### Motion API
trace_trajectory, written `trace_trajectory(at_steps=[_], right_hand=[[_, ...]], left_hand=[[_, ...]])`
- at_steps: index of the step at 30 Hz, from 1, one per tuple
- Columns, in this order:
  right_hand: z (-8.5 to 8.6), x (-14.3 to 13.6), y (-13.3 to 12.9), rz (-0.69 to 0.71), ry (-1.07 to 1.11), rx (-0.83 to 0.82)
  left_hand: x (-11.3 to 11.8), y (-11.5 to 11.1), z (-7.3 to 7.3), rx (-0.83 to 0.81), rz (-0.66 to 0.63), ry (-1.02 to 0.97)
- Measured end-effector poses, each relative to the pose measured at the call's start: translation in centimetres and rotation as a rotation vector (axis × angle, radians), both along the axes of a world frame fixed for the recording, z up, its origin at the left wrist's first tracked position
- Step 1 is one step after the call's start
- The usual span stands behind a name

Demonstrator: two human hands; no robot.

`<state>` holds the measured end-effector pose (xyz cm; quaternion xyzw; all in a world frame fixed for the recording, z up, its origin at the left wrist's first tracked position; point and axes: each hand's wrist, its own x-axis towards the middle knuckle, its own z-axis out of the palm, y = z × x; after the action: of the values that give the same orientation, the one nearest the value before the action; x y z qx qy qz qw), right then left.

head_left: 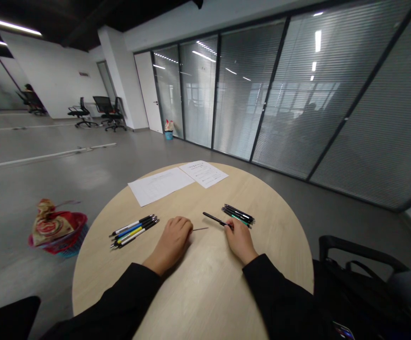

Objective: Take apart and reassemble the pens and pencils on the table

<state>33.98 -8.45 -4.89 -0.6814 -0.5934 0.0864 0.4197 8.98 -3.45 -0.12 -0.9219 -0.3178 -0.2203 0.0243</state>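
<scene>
My left hand (172,243) rests on the round wooden table, fingers closed round a thin dark refill (201,229) whose end sticks out to the right. In my right hand (239,240), pinched between thumb and fingers, is a black pen barrel (213,218) pointing up and to the left. Just behind that hand lies a group of dark pens (239,213), one with a green part. Left of my left hand, several pens (134,231) with white, blue and yellow barrels lie side by side.
Two printed sheets (161,185) lie at the table's (198,293) far edge. A red and blue basket (62,241) holding a bag stands on the floor at the left. A black chair (364,255) is close by on the right.
</scene>
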Motion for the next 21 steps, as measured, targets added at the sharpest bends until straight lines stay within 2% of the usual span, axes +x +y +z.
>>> trace_trajectory(at_steps=[3, 8, 13, 21], right_hand=[[0.1, 0.1, 0.0, -0.002, 0.136, 0.031], [0.6, 0.1, -0.1, 0.015, 0.239, 0.072], [1.1, -0.1, -0.2, 0.062, 0.239, 0.089], [1.2, -0.2, -0.3, 0.082, 0.257, 0.084]], left_hand=[[-0.6, 0.4, 0.5, 0.031, 0.113, -0.092], [-0.9, 1.0, 0.3, 0.005, 0.244, -0.09], [-1.1, 1.3, 0.1, -0.014, 0.31, -0.078], [-1.1, 1.3, 0.2, -0.029, 0.34, -0.022]])
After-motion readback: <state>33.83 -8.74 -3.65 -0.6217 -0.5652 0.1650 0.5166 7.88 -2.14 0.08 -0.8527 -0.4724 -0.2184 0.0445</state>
